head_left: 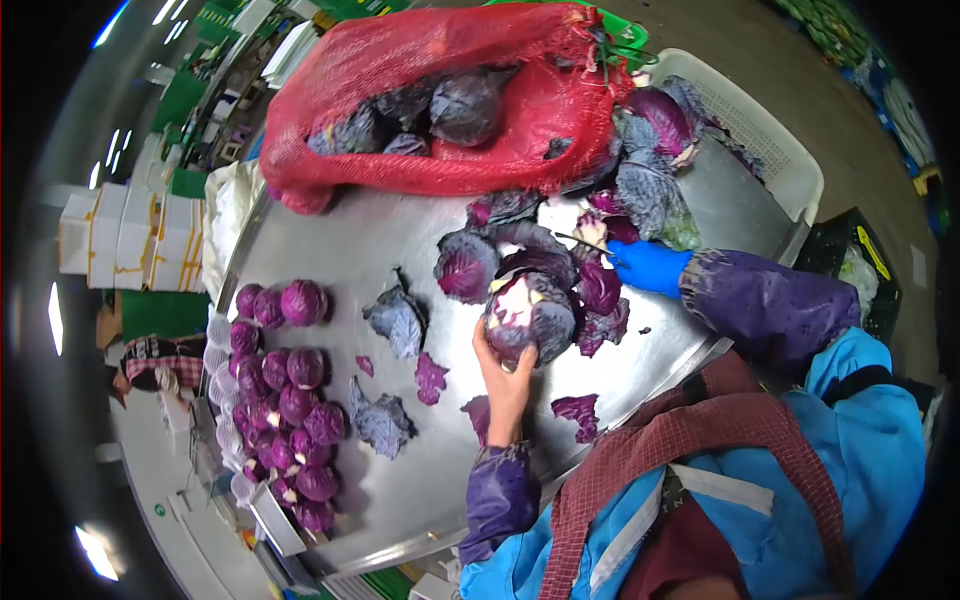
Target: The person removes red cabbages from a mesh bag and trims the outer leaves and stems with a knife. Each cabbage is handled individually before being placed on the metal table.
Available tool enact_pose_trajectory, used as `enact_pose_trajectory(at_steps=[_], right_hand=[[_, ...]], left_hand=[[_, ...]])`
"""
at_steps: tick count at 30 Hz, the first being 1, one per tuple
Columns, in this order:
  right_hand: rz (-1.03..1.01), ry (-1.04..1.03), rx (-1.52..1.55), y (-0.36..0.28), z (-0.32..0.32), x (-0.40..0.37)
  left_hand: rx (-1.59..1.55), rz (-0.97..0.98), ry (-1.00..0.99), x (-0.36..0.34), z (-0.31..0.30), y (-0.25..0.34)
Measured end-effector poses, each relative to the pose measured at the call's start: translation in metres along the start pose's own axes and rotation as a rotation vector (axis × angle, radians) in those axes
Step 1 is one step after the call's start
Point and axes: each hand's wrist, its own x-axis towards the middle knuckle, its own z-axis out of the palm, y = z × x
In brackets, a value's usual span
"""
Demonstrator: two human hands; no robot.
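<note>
Purple cabbage [538, 316] in the left hand's grip [508, 378]

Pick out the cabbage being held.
The dark-leaved cabbage, pale patch showing: the left hand clasps it. The purple cabbages and those in the red sack lie unheld.

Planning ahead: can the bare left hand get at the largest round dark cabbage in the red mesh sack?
Probably not now: the bare left hand is holding the partly trimmed purple cabbage. Otherwise, the largest round dark cabbage looks exposed through the red mesh sack's opening.
</note>
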Motion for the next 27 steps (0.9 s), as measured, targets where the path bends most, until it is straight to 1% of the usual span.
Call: enact_pose_trajectory(at_steps=[2, 3, 4, 6, 8, 10, 11, 12, 13, 14, 15, 16, 17, 18, 20, 21, 23, 26, 27], right_hand=[[-0.078, 0.124, -0.146, -0.004, -0.004, -0.011], [-0.318, 0.219, -0.189, 0.011, -0.01, -0.007], [-0.557, 0.314, -0.225, 0.032, -0.024, 0.0], [0.102, 0.214, 0.404, 0.076, -0.068, 0.009], [0.248, 0.638, 0.419, 0.034, -0.106, -0.026], [0.163, 0.734, 0.001, 0.056, -0.124, -0.022], [-0.277, 0.802, 0.129, 0.086, -0.099, 0.0], [-0.184, 0.6, 0.207, 0.079, -0.085, 0.001], [0.021, 0.337, 0.186, -0.026, -0.076, -0.043], [-0.022, 0.208, 0.06, -0.058, -0.063, -0.054], [-0.198, 0.188, -0.102, -0.067, -0.047, -0.055], [-0.409, 0.233, 0.129, -0.068, -0.027, -0.05], [-0.381, 0.232, 0.021, -0.072, -0.022, -0.05], [-0.475, 0.299, -0.101, -0.08, -0.014, -0.053], [-0.372, 0.197, -0.135, -0.09, -0.013, -0.055], [-0.369, 0.199, -0.134, -0.089, -0.011, -0.053], [-0.255, 0.192, -0.185, -0.086, -0.006, -0.048], [-0.218, 0.154, -0.129, -0.09, -0.01, -0.04], [-0.3, 0.234, -0.255, -0.084, -0.008, -0.029]], left_hand=[[-0.042, -0.007, 0.042, -0.011, -0.003, 0.012], [-0.089, -0.015, 0.064, -0.015, -0.002, 0.017], [0.064, 0.076, 0.122, -0.01, 0.002, 0.013], [0.069, 0.031, 0.158, -0.003, 0.012, 0.007], [0.058, 0.046, 0.175, 0.0, 0.015, 0.002], [0.166, 0.086, 0.173, 0.003, 0.021, -0.001], [0.295, 0.144, 0.184, 0.004, 0.035, 0.019], [0.282, 0.164, 0.188, 0.008, 0.043, 0.017], [0.35, 0.187, 0.182, 0.01, 0.05, 0.019], [0.416, 0.211, 0.175, 0.011, 0.057, 0.023], [0.453, 0.262, 0.182, 0.012, 0.064, 0.027], [0.447, 0.263, 0.177, 0.012, 0.07, 0.029], [0.51, 0.289, 0.2, 0.012, 0.074, 0.031], [0.578, 0.318, 0.217, 0.013, 0.077, 0.032], [0.599, 0.329, 0.219, 0.014, 0.081, 0.031], [0.606, 0.351, 0.222, 0.015, 0.083, 0.031], [0.616, 0.367, 0.23, 0.016, 0.086, 0.034], [0.661, 0.369, 0.259, 0.022, 0.091, 0.033], [0.663, 0.368, 0.255, 0.025, 0.093, 0.034]])
